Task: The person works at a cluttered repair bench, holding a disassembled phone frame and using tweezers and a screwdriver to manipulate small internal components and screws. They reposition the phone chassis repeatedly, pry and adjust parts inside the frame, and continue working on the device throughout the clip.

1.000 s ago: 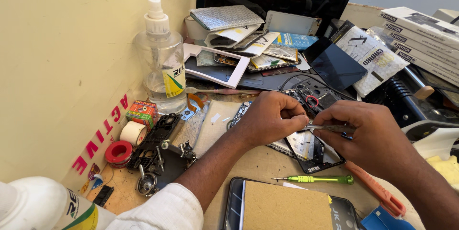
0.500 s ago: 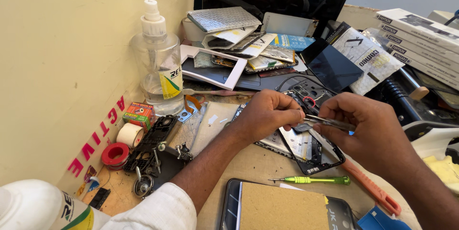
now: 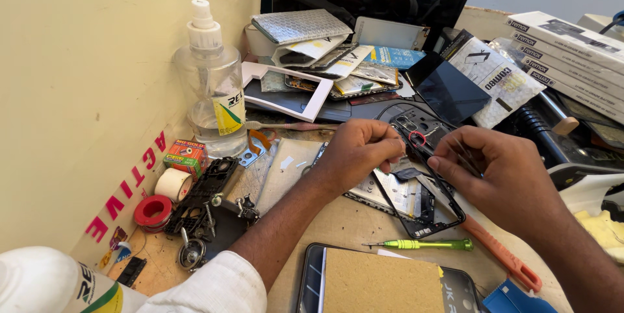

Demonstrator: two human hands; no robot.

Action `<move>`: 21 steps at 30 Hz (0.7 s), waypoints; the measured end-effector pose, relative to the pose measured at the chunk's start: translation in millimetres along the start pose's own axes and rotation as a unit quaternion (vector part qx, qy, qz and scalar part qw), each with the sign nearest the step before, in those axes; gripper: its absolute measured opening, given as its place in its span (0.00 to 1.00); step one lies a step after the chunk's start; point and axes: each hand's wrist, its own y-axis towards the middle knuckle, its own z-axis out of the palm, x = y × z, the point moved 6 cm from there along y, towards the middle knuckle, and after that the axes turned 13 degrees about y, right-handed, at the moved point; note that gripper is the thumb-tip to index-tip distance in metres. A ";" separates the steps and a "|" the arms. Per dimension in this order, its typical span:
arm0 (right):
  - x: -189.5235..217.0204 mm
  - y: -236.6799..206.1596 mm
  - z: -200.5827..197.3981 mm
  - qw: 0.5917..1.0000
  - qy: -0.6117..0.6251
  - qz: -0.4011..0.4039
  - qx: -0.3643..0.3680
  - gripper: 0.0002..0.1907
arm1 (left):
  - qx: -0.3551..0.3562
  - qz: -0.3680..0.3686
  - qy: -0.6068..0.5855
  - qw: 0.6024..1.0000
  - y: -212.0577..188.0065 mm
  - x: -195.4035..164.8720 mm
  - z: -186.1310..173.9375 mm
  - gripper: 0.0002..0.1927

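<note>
Both hands meet over an opened phone (image 3: 416,199) lying flat in the middle of the cluttered bench, its black frame and bare insides facing up. The left hand (image 3: 361,154) is curled, fingertips pressed together at the phone's far edge, seemingly nipping something small, though what it is I cannot tell. The right hand (image 3: 497,170) comes in from the right with thumb and forefinger pinched on thin metal tweezers (image 3: 469,160), whose tips are hidden behind the fingers. The two hands sit close, just apart, above the phone's upper half. Near the phone, toward me, a green-handled screwdriver (image 3: 422,244) lies on the tabletop, and just right of it an orange pry tool (image 3: 504,260) runs off diagonally. Nearer still rests a dark tablet with a brown card on it (image 3: 383,280). At the far left, against the cream wall, stands a clear pump bottle (image 3: 211,92); near it lie a roll of white tape (image 3: 173,184), a red tape roll (image 3: 153,211) and a black plastic part with loose screws (image 3: 207,195). A white frame (image 3: 286,92) and stacked packets crowd the far side.
</note>
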 end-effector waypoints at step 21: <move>12.9 -4.5 12.6 0.991 -0.064 0.035 0.114 0.14 | -0.065 0.096 0.150 0.982 -10.5 -22.9 -0.9 0.13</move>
